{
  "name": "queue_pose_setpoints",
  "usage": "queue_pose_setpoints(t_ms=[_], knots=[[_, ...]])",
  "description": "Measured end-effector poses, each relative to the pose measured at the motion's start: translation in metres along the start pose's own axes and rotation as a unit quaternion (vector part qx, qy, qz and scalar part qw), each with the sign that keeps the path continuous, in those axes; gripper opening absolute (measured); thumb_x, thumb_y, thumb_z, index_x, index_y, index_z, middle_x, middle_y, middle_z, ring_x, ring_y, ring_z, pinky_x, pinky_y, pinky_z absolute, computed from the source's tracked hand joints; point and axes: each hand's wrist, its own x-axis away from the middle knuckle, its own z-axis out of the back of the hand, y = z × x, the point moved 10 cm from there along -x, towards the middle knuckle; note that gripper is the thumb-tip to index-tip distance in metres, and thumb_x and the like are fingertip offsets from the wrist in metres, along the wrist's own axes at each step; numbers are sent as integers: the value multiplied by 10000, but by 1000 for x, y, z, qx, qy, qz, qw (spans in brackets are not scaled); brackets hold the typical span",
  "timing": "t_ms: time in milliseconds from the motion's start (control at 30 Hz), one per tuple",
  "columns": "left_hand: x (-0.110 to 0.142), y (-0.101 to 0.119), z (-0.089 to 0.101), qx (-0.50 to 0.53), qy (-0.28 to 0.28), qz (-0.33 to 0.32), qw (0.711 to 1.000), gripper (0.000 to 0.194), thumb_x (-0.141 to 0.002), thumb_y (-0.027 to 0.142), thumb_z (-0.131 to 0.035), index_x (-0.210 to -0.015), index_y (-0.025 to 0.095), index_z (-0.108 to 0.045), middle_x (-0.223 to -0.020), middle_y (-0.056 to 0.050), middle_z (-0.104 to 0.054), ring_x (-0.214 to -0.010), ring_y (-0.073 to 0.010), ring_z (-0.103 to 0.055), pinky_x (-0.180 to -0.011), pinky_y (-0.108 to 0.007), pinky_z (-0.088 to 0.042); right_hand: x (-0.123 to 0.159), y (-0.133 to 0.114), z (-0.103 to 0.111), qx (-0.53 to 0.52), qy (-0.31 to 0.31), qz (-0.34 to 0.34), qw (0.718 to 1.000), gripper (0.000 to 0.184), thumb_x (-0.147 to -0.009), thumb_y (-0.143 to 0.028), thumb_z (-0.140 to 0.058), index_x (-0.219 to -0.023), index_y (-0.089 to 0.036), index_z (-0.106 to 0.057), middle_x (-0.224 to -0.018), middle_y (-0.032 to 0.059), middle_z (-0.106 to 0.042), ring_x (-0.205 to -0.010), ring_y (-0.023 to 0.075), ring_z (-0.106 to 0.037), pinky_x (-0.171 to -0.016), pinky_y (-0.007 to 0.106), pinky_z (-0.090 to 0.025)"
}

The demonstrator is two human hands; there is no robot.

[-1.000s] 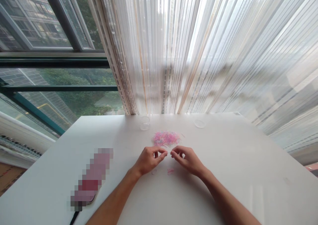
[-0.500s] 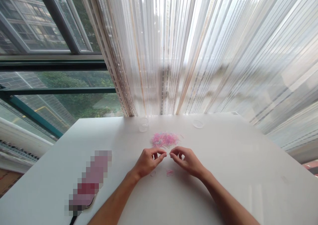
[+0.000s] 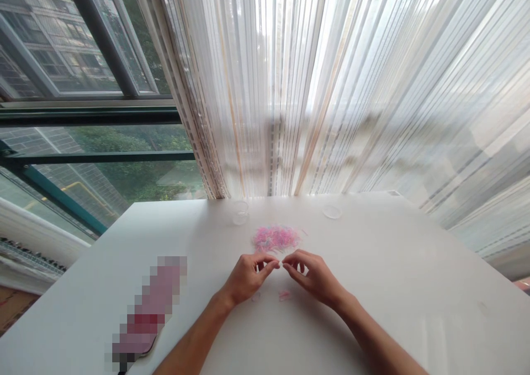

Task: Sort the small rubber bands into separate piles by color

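Just in front of a pile of tiny pink, white and bluish rubber bands [image 3: 276, 238], both of my hands meet fingertip to fingertip over the white table. My left hand [image 3: 248, 275] is closed in a pinch of thumb and forefinger. Facing it across a narrow gap, my right hand [image 3: 311, 274] also pinches, its other fingers curled. Whatever lies between the fingertips is too small to make out. Nearer to me lie a pale, thin loop [image 3: 255, 296] beside my left wrist and a small pink cluster of bands [image 3: 284, 295] between the forearms.
A clear round container [image 3: 239, 214] stands behind the pile to the left, and a clear round lid [image 3: 332, 212] lies to the right. A pixelated pinkish object [image 3: 151, 309] with a black cord rests on the left of the table [image 3: 393, 286]. Striped curtains [image 3: 290, 88] hang behind.
The hands stay close together in front of the pile. A thin, pale thing faintly visible between the fingertips earlier no longer shows clearly. The view has shifted slightly.
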Motion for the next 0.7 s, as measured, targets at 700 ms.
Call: queue_pose_setpoints(t_ms=[700], knots=[[1, -11, 4, 42, 15, 38, 998, 333, -916, 424, -583, -848, 157, -769, -678, -17, -692, -528, -94, -435, -506, -210, -347, 1, -8, -2, 58, 5, 26, 998, 124, -924, -240, -570, -912, -224, -692, -755, 23, -679, -663, 145, -626, -601, 242, -479]])
